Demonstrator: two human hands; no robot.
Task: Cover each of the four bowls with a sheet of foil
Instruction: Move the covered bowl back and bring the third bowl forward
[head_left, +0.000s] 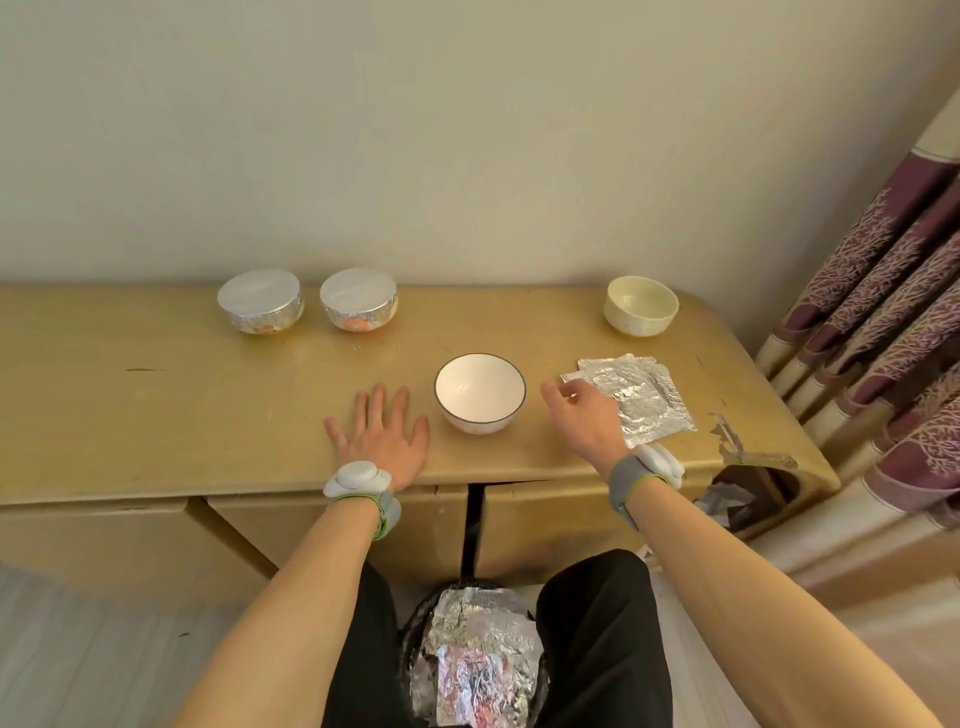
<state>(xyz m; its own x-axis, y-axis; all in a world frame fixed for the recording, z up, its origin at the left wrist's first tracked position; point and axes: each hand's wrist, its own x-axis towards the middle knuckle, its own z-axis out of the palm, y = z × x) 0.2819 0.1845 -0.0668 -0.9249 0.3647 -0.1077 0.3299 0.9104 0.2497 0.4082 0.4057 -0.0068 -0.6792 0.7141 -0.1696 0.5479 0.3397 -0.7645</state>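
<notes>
Two bowls at the back left wear foil covers: one and its neighbour. An uncovered white bowl with a dark rim stands near the front edge. A bare cream bowl sits at the back right. Foil sheets lie stacked at the front right. My left hand rests flat on the tabletop, fingers spread, left of the white bowl. My right hand hovers between the white bowl and the foil stack, fingers loosely curled over the stack's left corner, holding nothing.
The wooden cabinet top has a chipped, broken front right corner. A dark bin with crumpled foil stands on the floor between my legs. A purple patterned curtain hangs at the right. The wall runs right behind the bowls.
</notes>
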